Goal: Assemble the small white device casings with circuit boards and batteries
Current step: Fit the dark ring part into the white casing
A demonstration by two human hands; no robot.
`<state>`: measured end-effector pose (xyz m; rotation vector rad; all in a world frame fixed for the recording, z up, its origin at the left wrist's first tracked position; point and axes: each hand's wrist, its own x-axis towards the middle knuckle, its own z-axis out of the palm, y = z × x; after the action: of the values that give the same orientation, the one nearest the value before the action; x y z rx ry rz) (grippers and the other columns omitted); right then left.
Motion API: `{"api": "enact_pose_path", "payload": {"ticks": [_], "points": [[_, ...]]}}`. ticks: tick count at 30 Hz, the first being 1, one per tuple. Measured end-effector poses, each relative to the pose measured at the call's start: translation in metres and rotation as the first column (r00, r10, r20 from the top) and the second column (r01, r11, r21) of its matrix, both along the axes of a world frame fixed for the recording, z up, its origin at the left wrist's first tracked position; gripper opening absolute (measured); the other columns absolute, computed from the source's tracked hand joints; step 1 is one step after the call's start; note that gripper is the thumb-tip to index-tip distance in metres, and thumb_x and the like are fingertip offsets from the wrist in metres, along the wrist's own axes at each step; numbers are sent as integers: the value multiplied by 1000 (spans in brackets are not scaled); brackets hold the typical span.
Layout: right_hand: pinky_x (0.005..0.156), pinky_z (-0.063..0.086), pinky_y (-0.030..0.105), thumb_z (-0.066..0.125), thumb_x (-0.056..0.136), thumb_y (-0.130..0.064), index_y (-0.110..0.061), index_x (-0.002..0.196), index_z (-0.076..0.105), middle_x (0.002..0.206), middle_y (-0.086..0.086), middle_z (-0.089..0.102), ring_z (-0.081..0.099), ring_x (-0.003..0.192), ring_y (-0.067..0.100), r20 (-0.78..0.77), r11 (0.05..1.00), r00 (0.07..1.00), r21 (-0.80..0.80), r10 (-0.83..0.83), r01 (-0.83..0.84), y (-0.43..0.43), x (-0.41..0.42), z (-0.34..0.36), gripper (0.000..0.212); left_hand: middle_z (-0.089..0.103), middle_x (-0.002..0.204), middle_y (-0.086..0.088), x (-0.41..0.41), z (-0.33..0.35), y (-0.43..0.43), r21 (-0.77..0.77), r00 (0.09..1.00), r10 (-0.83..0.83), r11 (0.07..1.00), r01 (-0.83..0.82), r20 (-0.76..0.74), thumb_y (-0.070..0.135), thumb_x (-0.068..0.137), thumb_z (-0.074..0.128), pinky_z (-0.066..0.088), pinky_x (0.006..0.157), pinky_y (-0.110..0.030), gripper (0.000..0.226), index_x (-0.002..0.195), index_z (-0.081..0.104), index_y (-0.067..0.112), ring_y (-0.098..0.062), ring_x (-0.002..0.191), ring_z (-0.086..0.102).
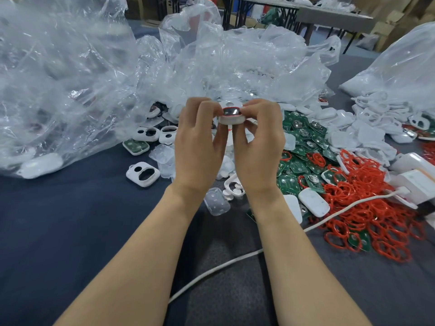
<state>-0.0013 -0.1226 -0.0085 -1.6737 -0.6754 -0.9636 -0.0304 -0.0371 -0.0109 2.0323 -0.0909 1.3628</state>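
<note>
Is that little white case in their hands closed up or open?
Open: the white casing shows a red ring and a dark, shiny inside on top, with no cover over it.

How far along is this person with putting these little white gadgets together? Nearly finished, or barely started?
Barely started, it seems. Done: a few closed white casings lie by the piles, though I can't tell if they are complete. In hand: the left hand and right hand pinch one casing with a red ring on its rim. Left: heaps of green circuit boards, red rings and empty casing fronts.
</note>
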Motion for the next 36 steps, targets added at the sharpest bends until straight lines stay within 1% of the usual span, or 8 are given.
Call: {"api": "enact_pose_path", "payload": {"ticks": [5,9,15,20,28,32,34,36], "points": [[69,54,37,59,87,6,0,89,53,98,3,46,54,89,25,-8,999,1000,32,10,-10,4,-4,1,8,54,93,-19,-1,1,0,-31,1000,-12,999,12,15,0,89,61,47,66,-37,11,90,55,-9,-23,79,50],[72,53,28,59,87,5,-2,89,49,96,5,48,51,88,16,-78,998,997,59,13,-8,5,-5,2,12,53,93,-18,0,1,0,-54,1000,-2,999,3,13,-1,88,61,44,65,-32,12,92,53,-10,-14,80,43],[74,53,22,57,88,2,-2,96,53,96,2,48,52,87,12,-127,998,992,58,7,1,5,-6,2,10,54,97,-18,-1,0,1,-44,1000,-15,999,15,-8,-4,87,57,45,69,-30,15,99,55,-10,-15,84,48],[72,52,27,57,89,2,1,97,60,93,11,58,58,82,21,-127,999,992,-25,-28,25,1,-4,-1,9,57,100,-19,-2,-2,3,-21,998,-1,1000,0,-60,-1,89,57,52,69,-40,16,103,64,-4,-30,85,59],[69,48,25,62,90,-7,-7,90,59,87,10,60,57,76,20,-287,1000,958,-12,-9,6,1,-3,1,2,53,97,-7,-3,1,4,-144,985,-87,987,66,-148,9,93,58,54,71,-41,13,99,67,2,-25,80,60],[67,48,21,64,89,-12,-20,87,59,85,8,64,58,72,14,-502,998,862,40,67,-54,-3,1,3,10,52,100,6,1,1,6,-236,949,-164,966,100,-270,13,94,58,51,71,-22,12,103,66,10,-15,77,62],[65,46,18,65,89,-12,-25,86,59,77,-2,63,57,67,7,-571,997,817,31,76,-71,-5,3,5,15,58,90,15,3,0,7,-347,906,-261,927,139,-333,13,94,58,45,66,-8,10,99,64,20,-1,73,60],[66,49,21,63,90,-10,-21,92,63,77,-5,63,60,68,9,-626,992,770,40,120,-122,-7,4,9,11,61,80,19,5,0,8,-397,874,-307,906,147,-377,14,94,57,42,64,-5,11,95,61,24,6,70,59]]}}
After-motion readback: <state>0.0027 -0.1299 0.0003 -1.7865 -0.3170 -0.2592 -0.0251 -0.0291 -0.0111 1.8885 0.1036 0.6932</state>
